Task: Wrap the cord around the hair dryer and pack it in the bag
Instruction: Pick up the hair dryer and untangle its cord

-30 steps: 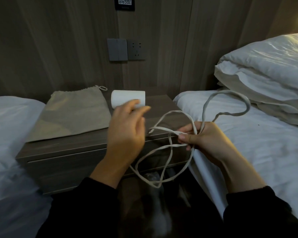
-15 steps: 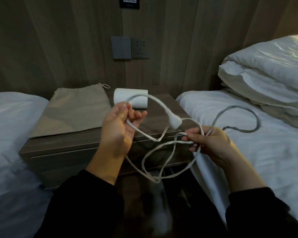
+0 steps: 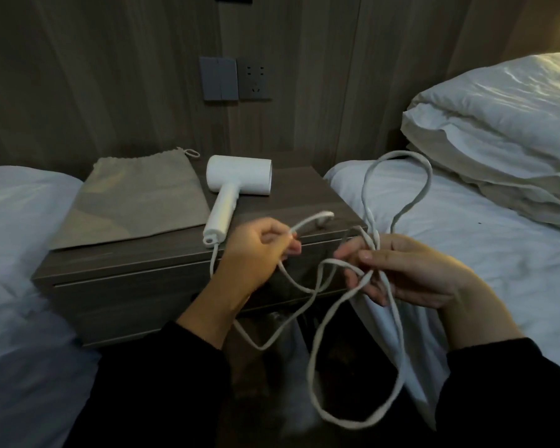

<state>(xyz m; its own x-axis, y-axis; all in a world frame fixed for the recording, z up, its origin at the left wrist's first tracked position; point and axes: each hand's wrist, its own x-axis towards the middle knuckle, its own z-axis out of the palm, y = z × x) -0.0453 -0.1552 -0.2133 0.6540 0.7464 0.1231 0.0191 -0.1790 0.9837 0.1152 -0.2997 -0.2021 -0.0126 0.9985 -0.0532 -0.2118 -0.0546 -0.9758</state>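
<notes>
A white hair dryer (image 3: pixel 232 185) lies on the dark nightstand (image 3: pixel 162 253), handle pointing toward me. Left of it lies a flat beige drawstring bag (image 3: pixel 133 198). The dryer's white cord (image 3: pixel 317 337) runs off the handle end and hangs in tangled loops in front of the nightstand. My left hand (image 3: pixel 256 250) pinches the cord just behind the plug end, which sticks out to the right. My right hand (image 3: pixel 411 270) holds several crossing strands, with one loop rising over the right bed and another hanging low.
A white bed (image 3: pixel 17 253) flanks the nightstand on the left, and another bed (image 3: pixel 466 240) with a folded duvet and pillows (image 3: pixel 498 124) on the right. A switch and socket plate (image 3: pixel 236 79) sit on the wooden wall behind.
My left hand took hold of the cord near the plug, then dropped lower, uncovering the dryer's handle. The loop in my right hand rose higher over the bed.
</notes>
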